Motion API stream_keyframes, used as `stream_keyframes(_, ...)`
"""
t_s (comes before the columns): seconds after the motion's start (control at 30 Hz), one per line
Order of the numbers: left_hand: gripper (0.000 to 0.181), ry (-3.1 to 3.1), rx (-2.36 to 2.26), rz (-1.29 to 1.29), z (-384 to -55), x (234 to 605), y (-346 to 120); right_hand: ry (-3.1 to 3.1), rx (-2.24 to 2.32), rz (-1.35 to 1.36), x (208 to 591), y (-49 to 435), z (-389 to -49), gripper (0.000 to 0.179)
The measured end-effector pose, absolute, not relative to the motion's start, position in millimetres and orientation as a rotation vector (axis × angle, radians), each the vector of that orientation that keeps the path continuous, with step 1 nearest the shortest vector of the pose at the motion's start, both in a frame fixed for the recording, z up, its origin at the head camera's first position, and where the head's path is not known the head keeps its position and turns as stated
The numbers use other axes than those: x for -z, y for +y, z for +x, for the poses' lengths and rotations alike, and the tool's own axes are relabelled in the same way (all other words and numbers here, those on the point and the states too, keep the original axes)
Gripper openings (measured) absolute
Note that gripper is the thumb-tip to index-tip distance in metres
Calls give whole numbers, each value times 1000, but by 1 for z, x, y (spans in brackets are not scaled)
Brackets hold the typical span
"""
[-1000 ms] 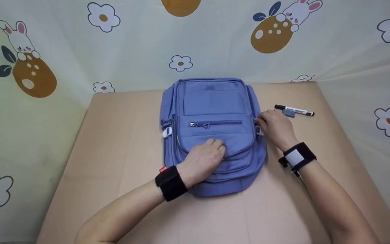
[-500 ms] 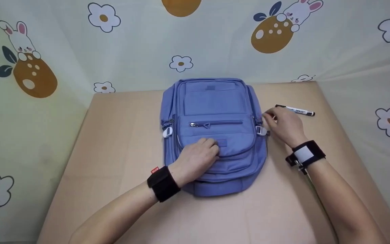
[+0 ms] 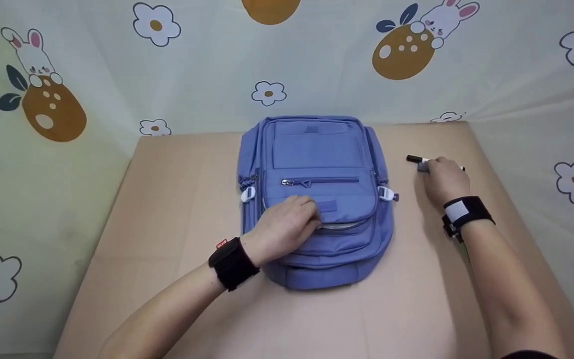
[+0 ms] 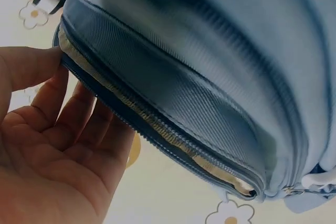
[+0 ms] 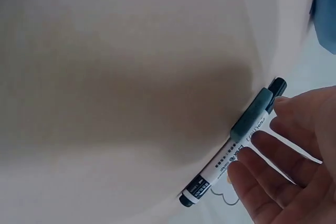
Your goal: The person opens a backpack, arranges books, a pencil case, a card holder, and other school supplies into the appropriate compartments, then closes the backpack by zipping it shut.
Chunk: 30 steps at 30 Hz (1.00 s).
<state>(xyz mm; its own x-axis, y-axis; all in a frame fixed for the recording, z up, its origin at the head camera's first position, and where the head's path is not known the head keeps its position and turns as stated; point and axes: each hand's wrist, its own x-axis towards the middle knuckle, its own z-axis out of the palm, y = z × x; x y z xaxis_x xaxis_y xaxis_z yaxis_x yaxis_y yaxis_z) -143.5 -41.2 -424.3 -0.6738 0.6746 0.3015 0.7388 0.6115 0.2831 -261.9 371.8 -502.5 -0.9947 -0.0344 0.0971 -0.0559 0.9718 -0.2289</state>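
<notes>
A blue backpack (image 3: 324, 149) lies front up on the table. My left hand (image 3: 287, 224) pinches the edge of its front pocket, thumb and fingers on the lip. In the left wrist view the zipped pocket mouth (image 4: 157, 124) gapes, with a beige lining edge showing. To the right of the bag, my right hand (image 3: 447, 183) is over a white marker (image 5: 215, 163) with black ends and a small blue-grey block (image 5: 252, 115) beside it. The right wrist view shows its fingers extended along the marker, not curled round it; whether the fingertips touch is unclear.
White buckles (image 3: 385, 193) hang at the backpack's sides. A short zipper (image 3: 319, 182) crosses its front. The brown tabletop (image 3: 182, 199) is bordered by a patterned cloth (image 3: 207, 65) at the back and both sides.
My right hand has left the backpack's right side and moved right to the marker and block. My left hand has shifted slightly left, and the pocket's edge is lifted, showing a pale opening.
</notes>
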Motion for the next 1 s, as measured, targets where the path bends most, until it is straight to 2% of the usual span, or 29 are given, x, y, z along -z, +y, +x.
stream_keyframes(0.47, 14, -2606, 744, -1023, -175, 377, -37, -3017, -331, 39, 503, 365, -273, 28)
stream_keyframes(1.0, 19, -2579, 866, -870, -221, 361, -36, -2959, -509, -57, 509, 367, -265, 27)
